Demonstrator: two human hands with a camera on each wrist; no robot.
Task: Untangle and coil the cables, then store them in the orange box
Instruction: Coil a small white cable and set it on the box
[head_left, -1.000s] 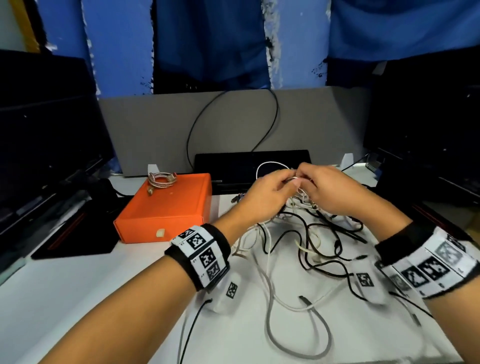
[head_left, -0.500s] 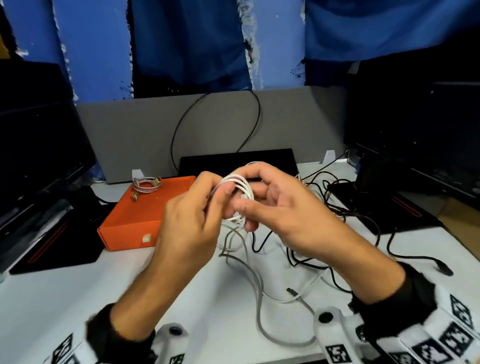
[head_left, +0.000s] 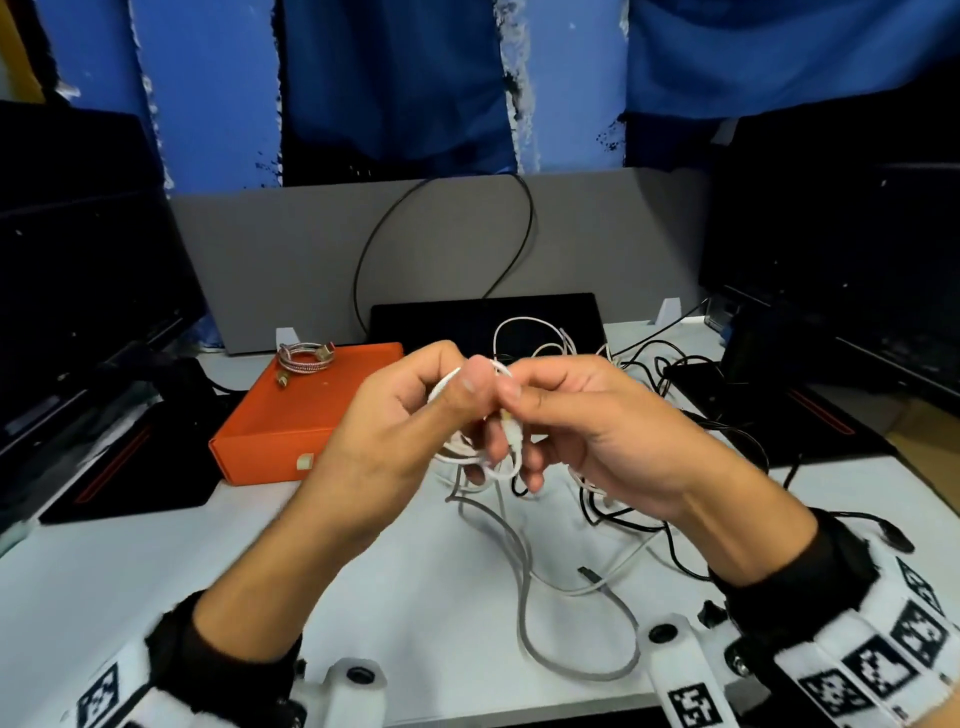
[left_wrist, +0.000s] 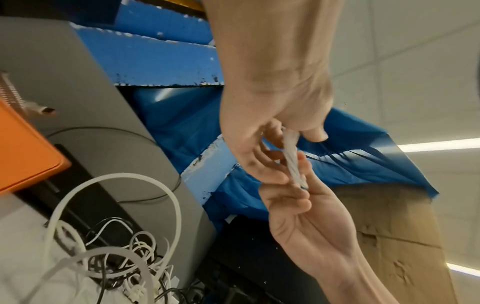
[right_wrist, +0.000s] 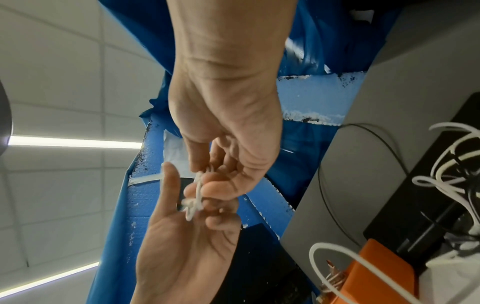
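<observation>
A small white cable coil (head_left: 470, 457) hangs in the air between my hands, above the table. My left hand (head_left: 457, 395) pinches its upper loops between thumb and fingers. My right hand (head_left: 514, 410) pinches the coil's other side, where a connector end (head_left: 511, 428) shows. The left wrist view has the white coil (left_wrist: 292, 156) held by my left hand (left_wrist: 293, 135), with my right hand (left_wrist: 293, 185) meeting it from below. In the right wrist view my right hand (right_wrist: 205, 176) and left hand (right_wrist: 182, 205) hold the coil (right_wrist: 194, 199). The orange box (head_left: 301, 415) lies closed at the left.
A coiled braided cable (head_left: 304, 358) rests on the box's lid. A tangle of black and white cables (head_left: 639, 395) lies behind and right of my hands, and a grey cable loop (head_left: 571, 660) trails near the front edge. Dark monitors flank both sides; a grey panel (head_left: 291, 260) stands behind.
My hands have lifted the white cable off the tangle and up toward me. Since half a second ago they have drawn closer together around its loops.
</observation>
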